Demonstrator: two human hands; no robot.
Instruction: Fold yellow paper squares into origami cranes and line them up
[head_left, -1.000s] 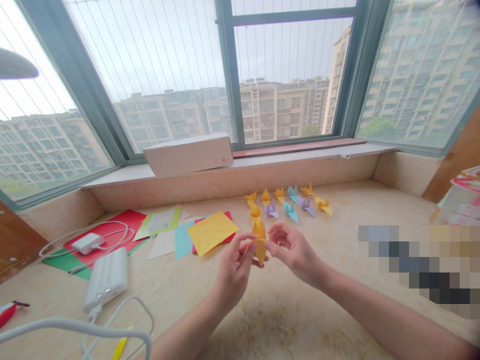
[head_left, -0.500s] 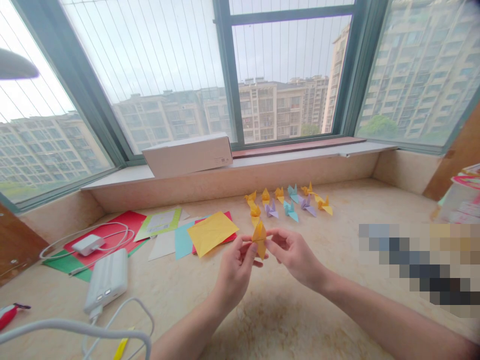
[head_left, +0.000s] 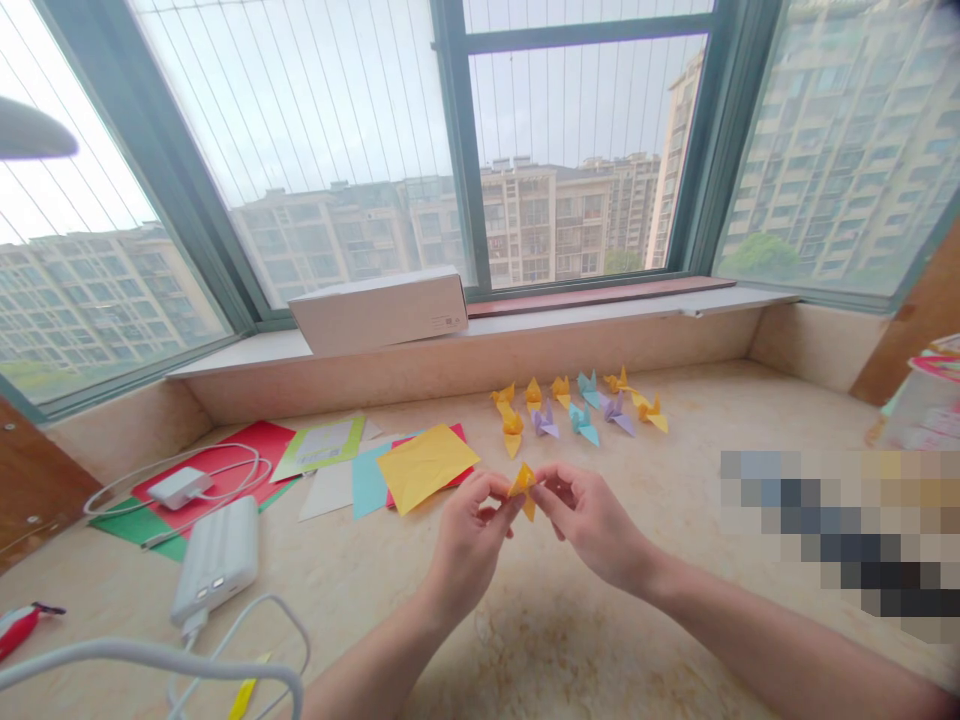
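Note:
Between my two hands is a small piece of folded yellow-orange origami paper (head_left: 523, 482), held a little above the stone counter (head_left: 555, 640). My left hand (head_left: 474, 520) pinches its left side between thumb and fingers. On the other side, the thumb and fingertips of my right hand (head_left: 589, 515) close on its right edge. The fingertips hide part of the folds. Just beyond my hands stand several finished paper cranes in two rough rows, among them a yellow crane (head_left: 511, 432), a blue crane (head_left: 584, 425) and a purple crane (head_left: 617, 414).
Left of my hands lie a yellow paper sheet (head_left: 427, 467) and other coloured sheets. Farther left are a white power bank (head_left: 215, 558), a charger (head_left: 180, 487) and looping cables. A white box (head_left: 379, 312) rests on the window sill; a clear plastic container (head_left: 930, 405) stands at the right.
The folded paper has tipped and now looks shorter, with its upper point lower. My left fingers have curled in closer around it. The cranes stay put.

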